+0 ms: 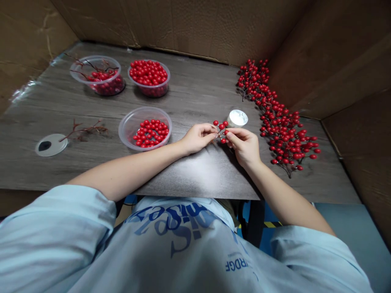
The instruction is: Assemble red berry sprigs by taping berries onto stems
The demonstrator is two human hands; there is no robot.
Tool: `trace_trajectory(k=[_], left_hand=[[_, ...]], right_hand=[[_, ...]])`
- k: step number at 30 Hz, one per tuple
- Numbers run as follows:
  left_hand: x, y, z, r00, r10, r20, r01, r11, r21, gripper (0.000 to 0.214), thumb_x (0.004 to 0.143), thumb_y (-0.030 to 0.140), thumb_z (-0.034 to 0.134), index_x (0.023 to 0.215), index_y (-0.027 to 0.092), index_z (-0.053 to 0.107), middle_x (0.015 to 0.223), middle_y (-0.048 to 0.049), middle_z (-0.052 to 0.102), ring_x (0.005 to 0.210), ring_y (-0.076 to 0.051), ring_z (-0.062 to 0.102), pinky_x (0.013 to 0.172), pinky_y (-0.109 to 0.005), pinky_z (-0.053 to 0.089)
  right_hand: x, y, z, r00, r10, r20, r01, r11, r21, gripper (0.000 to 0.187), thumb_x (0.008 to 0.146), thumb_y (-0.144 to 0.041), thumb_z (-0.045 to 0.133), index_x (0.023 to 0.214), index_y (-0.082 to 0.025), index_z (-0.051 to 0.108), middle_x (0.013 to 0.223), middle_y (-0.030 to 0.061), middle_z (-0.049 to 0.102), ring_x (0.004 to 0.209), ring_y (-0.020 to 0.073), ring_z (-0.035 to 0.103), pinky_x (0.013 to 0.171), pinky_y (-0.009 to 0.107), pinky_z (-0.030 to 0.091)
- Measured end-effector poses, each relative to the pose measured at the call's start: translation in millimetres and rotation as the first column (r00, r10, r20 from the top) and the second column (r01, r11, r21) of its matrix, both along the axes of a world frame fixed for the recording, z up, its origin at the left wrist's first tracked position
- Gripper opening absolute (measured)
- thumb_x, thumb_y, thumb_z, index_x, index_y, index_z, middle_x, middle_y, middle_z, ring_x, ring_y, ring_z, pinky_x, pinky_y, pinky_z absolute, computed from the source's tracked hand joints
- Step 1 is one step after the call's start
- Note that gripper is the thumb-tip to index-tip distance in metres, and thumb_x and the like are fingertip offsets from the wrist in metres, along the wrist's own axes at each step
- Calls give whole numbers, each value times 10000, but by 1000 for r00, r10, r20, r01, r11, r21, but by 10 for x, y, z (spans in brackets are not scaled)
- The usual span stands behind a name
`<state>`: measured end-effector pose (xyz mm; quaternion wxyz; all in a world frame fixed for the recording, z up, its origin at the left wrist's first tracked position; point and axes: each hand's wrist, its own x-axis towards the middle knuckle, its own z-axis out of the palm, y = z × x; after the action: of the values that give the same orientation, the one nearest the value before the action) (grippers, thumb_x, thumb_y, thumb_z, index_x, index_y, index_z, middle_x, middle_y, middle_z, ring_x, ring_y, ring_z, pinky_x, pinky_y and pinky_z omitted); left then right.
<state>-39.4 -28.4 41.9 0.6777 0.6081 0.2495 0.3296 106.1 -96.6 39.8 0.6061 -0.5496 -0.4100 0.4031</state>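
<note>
My left hand [200,137] is closed in a pinch on a small twig with red berries [220,127], held just above the table. My right hand [247,148] meets it from the other side, thumb and fingers closed on a red berry [226,132] at the twig; whether that berry is still attached I cannot tell. Right behind the fingers stands a small round tub [238,118] with white content. Left of my left hand, a clear plastic bowl [122,132] has loose red berries [151,132] in its bottom.
Two more clear bowls stand behind: one with berries and bare twigs [105,77], one heaped with berries [148,73]. A bare branch [88,129] lies by a round translucent lid [51,145] at left. Berry sprays [279,118] line the right side. Cardboard walls [195,28] enclose the table.
</note>
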Motion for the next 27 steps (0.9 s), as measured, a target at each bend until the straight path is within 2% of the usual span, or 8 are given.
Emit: trace_trajectory(k=[10, 21, 27], left_hand=[[-6, -11, 28, 999, 3, -33, -4, 1000, -23, 89, 711, 78, 577, 634, 121, 579, 552, 26, 514, 593, -64, 496, 560, -176, 383], [5, -16, 62, 998, 10, -54, -13, 999, -51, 144, 730, 34, 541, 617, 121, 562, 509, 38, 484, 542, -54, 474, 545, -175, 375], [10, -10, 48, 998, 26, -49, -31, 994, -104, 49, 715, 79, 585, 684, 114, 572, 524, 49, 499, 486, -41, 446, 519, -186, 354]], right_hand=[[-5, 4, -14, 1000, -12, 14, 12, 1000, 10, 216, 593, -354, 763, 744, -212, 705, 616, -12, 647, 497, 92, 505, 452, 230, 382], [-15, 3, 3, 1000, -6, 19, 6, 1000, -5, 183, 607, -317, 749, 746, -205, 706, 606, -14, 652, 484, 87, 503, 451, 228, 383], [-16, 12, 31, 996, -26, 88, 25, 1000, 18, 214, 626, -342, 741, 780, -204, 688, 629, -15, 639, 495, 92, 508, 454, 237, 404]])
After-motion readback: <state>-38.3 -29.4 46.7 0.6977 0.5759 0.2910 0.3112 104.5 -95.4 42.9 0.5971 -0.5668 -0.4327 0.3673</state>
